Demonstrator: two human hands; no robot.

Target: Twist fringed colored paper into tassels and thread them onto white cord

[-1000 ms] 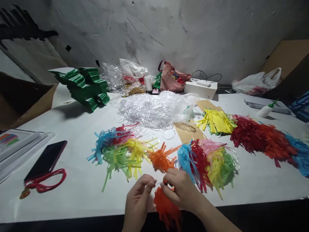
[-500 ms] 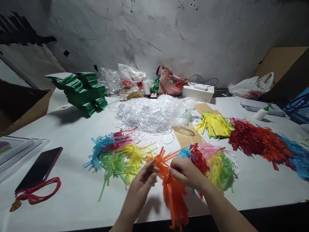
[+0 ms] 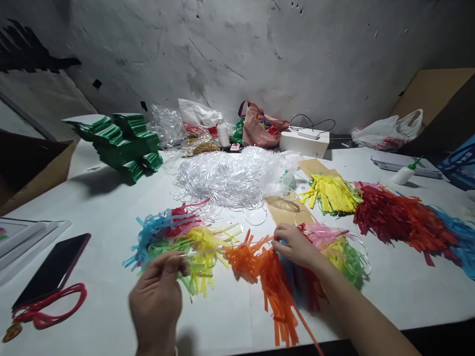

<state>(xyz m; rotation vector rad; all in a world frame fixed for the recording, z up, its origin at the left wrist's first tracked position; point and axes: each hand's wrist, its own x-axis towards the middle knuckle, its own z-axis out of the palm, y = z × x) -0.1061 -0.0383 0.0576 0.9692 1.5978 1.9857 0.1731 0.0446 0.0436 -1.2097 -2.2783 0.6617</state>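
Note:
My left hand (image 3: 158, 291) is closed in a pinch on a thin white string (image 3: 204, 252), drawn fairly straight toward an orange tassel (image 3: 247, 262). That tissue-like tassel lies between my hands, its fringe spread up, left and down toward the table's front edge. My right hand (image 3: 297, 244) is closed at the tassel's upper right, over a partly covered blue one; what its fingertips pinch is hidden. Left of the orange tassel lie blue (image 3: 152, 232), red, green and yellow (image 3: 204, 242) tassels. Beyond my right hand are pink (image 3: 326, 232), yellow and green (image 3: 352, 267) ones.
A pile of clear strings (image 3: 226, 178) fills the table's middle. More fringe bundles (image 3: 404, 222) lie right, near a glue bottle (image 3: 404, 173). A phone (image 3: 54, 267) with a red cord lies left, green stacked cutouts (image 3: 122, 148) behind. Bags and a white box (image 3: 304, 143) line the wall.
My left hand has moved left and toward me from the orange tassel, drawing the white string out. My right hand has shifted slightly right and up. The orange fringe has swung right.

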